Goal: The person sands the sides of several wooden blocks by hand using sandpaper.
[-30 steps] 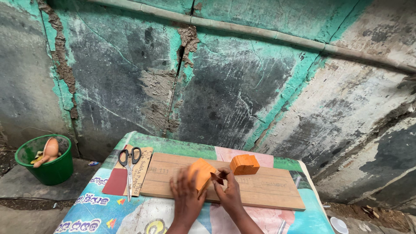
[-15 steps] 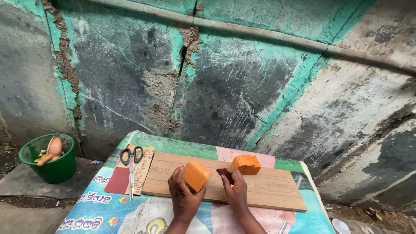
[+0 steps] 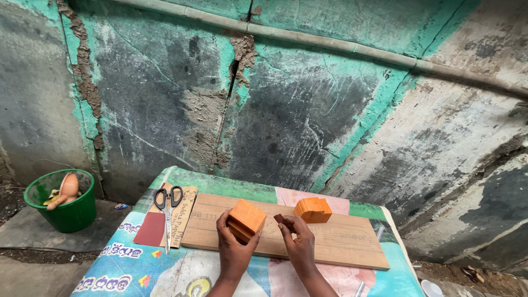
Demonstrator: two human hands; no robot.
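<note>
An orange block (image 3: 247,219) is gripped in the raised left hand (image 3: 234,247), tilted, its top corner toward 12 o'clock. A small dark piece (image 3: 279,218) is pinched by the right hand (image 3: 300,246) fingers, at 3 o'clock from the block.

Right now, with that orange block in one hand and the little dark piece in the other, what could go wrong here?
The left hand holds the orange block tilted above the wooden board; it could slip and drop. The small dark piece is only pinched in the right hand, so it may fall out. The second orange block sits close by and could get knocked.
</note>
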